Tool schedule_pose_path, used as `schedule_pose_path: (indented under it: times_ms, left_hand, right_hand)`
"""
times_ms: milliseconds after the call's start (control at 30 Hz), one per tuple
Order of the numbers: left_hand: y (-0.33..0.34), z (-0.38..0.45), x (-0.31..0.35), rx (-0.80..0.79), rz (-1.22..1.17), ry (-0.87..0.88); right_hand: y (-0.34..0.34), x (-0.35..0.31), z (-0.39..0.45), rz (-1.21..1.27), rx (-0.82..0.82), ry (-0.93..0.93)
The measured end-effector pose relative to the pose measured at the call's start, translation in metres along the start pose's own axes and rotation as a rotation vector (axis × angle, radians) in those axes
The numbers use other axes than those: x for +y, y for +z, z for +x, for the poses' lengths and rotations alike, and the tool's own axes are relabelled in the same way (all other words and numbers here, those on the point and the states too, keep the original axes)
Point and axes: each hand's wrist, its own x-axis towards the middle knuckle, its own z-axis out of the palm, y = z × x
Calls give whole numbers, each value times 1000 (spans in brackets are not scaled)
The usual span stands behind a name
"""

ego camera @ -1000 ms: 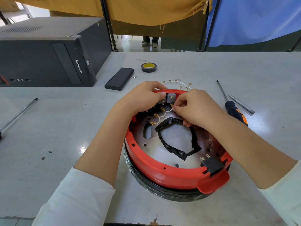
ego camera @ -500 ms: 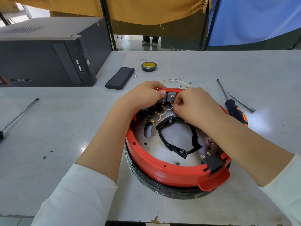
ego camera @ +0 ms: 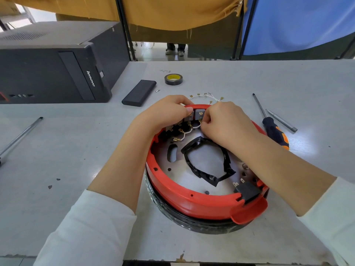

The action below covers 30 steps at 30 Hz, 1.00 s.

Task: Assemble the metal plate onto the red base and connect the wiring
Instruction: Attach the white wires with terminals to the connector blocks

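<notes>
The round red base (ego camera: 192,200) sits on a black ring in the middle of the table, with the metal plate (ego camera: 203,160) lying inside it. A black taped edge (ego camera: 209,174) rings the plate's central opening. Grey switch blocks (ego camera: 197,114) line the far rim. My left hand (ego camera: 167,114) grips the far rim beside those blocks. My right hand (ego camera: 224,123) pinches the end of a white wire (ego camera: 184,134) with brass terminals at a switch block. A black connector (ego camera: 247,190) sits at the near right rim.
Loose white wires (ego camera: 207,96) with brass terminals lie just behind the base. A screwdriver (ego camera: 272,129) and a metal rod (ego camera: 281,120) lie to the right, a tape roll (ego camera: 173,79) and a black bar (ego camera: 139,92) behind, a computer case (ego camera: 53,70) at the far left, another rod (ego camera: 21,136) left.
My right hand has moved the wire's end up and back towards the switch blocks on the far rim. The left hand has stayed on the rim.
</notes>
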Motion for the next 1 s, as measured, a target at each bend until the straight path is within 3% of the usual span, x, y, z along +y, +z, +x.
schedule_pose_path:
  times_ms: [100, 267, 433, 1000]
  left_hand:
    - [2, -2, -1, 15, -4, 21]
    - [4, -4, 1, 23, 11, 38]
    - [4, -5, 0, 31, 7, 41]
    - [4, -4, -1, 32, -36, 42]
  right_hand:
    - [-3, -2, -5, -125, 40, -6]
    - [-9, -4, -18, -149, 280, -173]
    - [-3, -6, -12, -55, 55, -144]
    - [-1, -11, -5, -23, -10, -85]
